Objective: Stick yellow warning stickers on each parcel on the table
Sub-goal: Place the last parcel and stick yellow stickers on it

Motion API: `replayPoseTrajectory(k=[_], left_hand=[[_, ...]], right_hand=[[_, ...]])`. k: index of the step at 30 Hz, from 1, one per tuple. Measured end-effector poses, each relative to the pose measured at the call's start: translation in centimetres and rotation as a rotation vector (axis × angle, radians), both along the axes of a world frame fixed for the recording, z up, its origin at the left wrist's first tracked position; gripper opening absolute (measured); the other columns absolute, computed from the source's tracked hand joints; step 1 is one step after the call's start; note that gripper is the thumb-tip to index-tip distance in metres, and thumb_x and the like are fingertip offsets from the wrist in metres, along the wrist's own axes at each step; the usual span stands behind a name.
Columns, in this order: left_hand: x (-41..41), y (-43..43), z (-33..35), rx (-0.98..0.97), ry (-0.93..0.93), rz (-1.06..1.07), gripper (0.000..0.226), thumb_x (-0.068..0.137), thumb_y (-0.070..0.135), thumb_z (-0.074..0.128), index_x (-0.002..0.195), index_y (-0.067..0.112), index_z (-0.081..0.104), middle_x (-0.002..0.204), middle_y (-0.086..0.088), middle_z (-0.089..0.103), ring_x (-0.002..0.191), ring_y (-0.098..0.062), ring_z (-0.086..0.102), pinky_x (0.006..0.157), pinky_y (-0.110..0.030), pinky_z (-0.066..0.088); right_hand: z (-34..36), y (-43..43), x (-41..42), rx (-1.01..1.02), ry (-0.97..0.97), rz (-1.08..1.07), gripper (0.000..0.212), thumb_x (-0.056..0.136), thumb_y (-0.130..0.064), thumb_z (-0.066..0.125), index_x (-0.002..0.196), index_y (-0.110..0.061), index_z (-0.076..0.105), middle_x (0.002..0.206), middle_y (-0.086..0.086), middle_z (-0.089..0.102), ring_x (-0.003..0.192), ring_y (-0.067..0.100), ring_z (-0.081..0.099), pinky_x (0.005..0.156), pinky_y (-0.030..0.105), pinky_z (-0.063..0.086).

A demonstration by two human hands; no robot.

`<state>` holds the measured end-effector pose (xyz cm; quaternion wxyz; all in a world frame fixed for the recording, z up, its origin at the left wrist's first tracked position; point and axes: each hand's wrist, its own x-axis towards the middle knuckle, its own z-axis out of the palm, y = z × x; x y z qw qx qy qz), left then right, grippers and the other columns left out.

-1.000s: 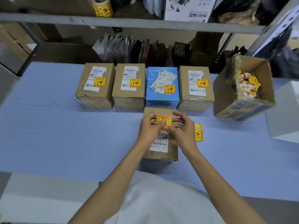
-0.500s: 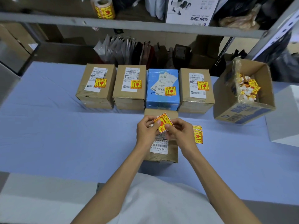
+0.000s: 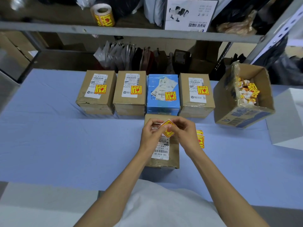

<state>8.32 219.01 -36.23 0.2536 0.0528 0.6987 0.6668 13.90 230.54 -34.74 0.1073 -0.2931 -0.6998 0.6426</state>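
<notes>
A brown parcel (image 3: 173, 153) with a white shipping label lies in front of me on the blue table (image 3: 65, 145). Above it my left hand (image 3: 150, 134) and my right hand (image 3: 184, 134) both pinch one yellow warning sticker (image 3: 168, 128), tilted like a diamond, its white backing edge showing at the left. A small stack of yellow stickers (image 3: 200, 139) lies right of the parcel. Behind stand a row of parcels, each bearing a yellow sticker: brown (image 3: 96, 92), brown (image 3: 130, 94), blue (image 3: 162, 94), brown (image 3: 196, 94).
An open cardboard box (image 3: 242, 112) holding crumpled sticker backings stands at the right. A white box (image 3: 288, 118) sits at the far right edge. A roll of yellow stickers (image 3: 103, 14) is on the shelf above. Bags and boxes fill the shelf behind the table.
The sticker has turned from flat and square to a tilted diamond between my fingertips, and its backing has started to show at the left. Both hands stayed over the near parcel.
</notes>
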Motion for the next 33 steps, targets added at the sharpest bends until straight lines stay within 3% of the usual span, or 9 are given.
replayPoseTrajectory(k=[6,10,15,20,26,33], left_hand=[[-0.1,0.4,0.2,-0.135,0.180,0.016,0.004,0.091,0.017,0.062,0.088,0.019,0.060,0.091,0.002,0.065,0.087,-0.013,0.062,0.068,-0.012,0.050],[0.0,0.5,-0.1,-0.071,0.106,0.049,0.007,0.095,0.019,0.057,0.089,0.023,0.055,0.097,-0.003,0.064,0.091,-0.018,0.064,0.076,-0.028,0.056],[0.1,0.3,0.0,-0.015,0.061,0.025,0.008,0.094,0.015,0.059,0.088,0.019,0.055,0.096,-0.004,0.062,0.090,-0.013,0.062,0.072,-0.021,0.054],[-0.2,0.2,0.1,-0.068,0.029,0.040,0.009,0.093,0.020,0.060,0.084,0.022,0.058,0.097,-0.005,0.065,0.089,-0.016,0.065,0.069,-0.024,0.056],[-0.2,0.0,0.2,-0.095,0.000,0.019,0.005,0.091,0.019,0.063,0.086,0.017,0.062,0.097,-0.006,0.068,0.089,-0.017,0.068,0.068,-0.020,0.057],[0.0,0.0,0.2,-0.132,-0.070,-0.028,0.006,0.090,0.015,0.061,0.085,0.013,0.063,0.081,-0.005,0.069,0.071,-0.016,0.071,0.074,-0.033,0.060]], right_hand=[[-0.4,-0.1,0.0,0.120,-0.056,0.014,0.016,0.079,-0.012,0.074,0.094,-0.011,0.069,0.088,-0.001,0.070,0.080,0.010,0.066,0.067,0.017,0.052],[-0.3,-0.5,0.2,0.058,-0.061,-0.067,0.020,0.080,-0.012,0.074,0.098,-0.011,0.066,0.091,0.000,0.069,0.086,0.013,0.064,0.069,0.018,0.054],[-0.4,-0.6,0.5,0.041,-0.037,-0.124,0.021,0.080,-0.007,0.073,0.099,-0.015,0.066,0.092,-0.003,0.069,0.089,0.012,0.066,0.072,0.019,0.055],[-0.2,-0.6,0.7,0.074,-0.030,-0.089,0.031,0.078,-0.005,0.075,0.104,-0.016,0.064,0.085,0.004,0.071,0.077,0.011,0.070,0.063,0.016,0.055],[-0.2,-0.6,1.0,0.059,0.007,-0.161,0.031,0.079,-0.004,0.073,0.107,-0.015,0.063,0.087,0.003,0.073,0.078,0.009,0.071,0.066,0.018,0.056],[-0.5,-0.5,1.1,0.123,-0.001,-0.197,0.031,0.080,-0.003,0.071,0.104,-0.022,0.062,0.091,-0.007,0.069,0.088,0.009,0.068,0.071,0.019,0.056]])
